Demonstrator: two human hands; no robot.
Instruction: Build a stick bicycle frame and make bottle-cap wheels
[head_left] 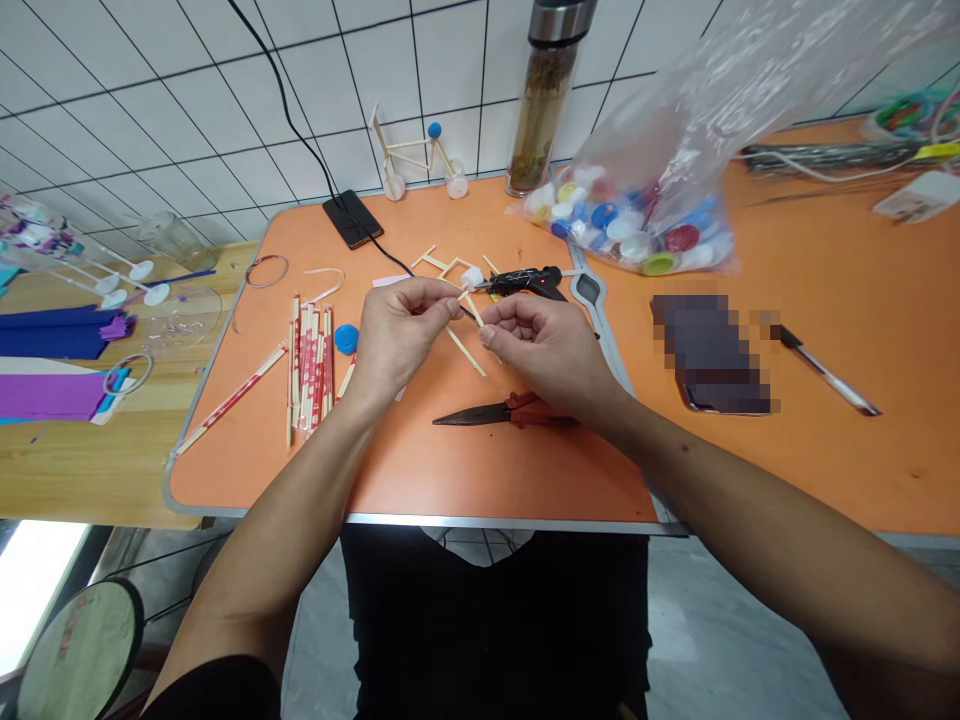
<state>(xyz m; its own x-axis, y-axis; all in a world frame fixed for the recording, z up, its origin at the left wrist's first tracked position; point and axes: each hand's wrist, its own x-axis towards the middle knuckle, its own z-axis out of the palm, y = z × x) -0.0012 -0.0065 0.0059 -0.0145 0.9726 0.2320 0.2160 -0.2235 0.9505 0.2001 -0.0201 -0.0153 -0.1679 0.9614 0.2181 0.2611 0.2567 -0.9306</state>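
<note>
Over the middle of the orange table, my left hand is closed in a pinch on a short wooden stick piece, whose tip shows at the fingers. Opposite it, my right hand pinches a second stick piece. The two pieces meet or nearly touch; I cannot tell which. A longer wooden stick lies between the hands. Just beyond them rest a black glue gun, a white cap and a small stick frame. Scissors with orange handles lie partly under my right hand.
Red-wrapped chopsticks and a blue cap lie left. At the wall stand a stick-and-cap model and a glass bottle. A bag of caps, a phone and a pen are right. A cable crosses the table.
</note>
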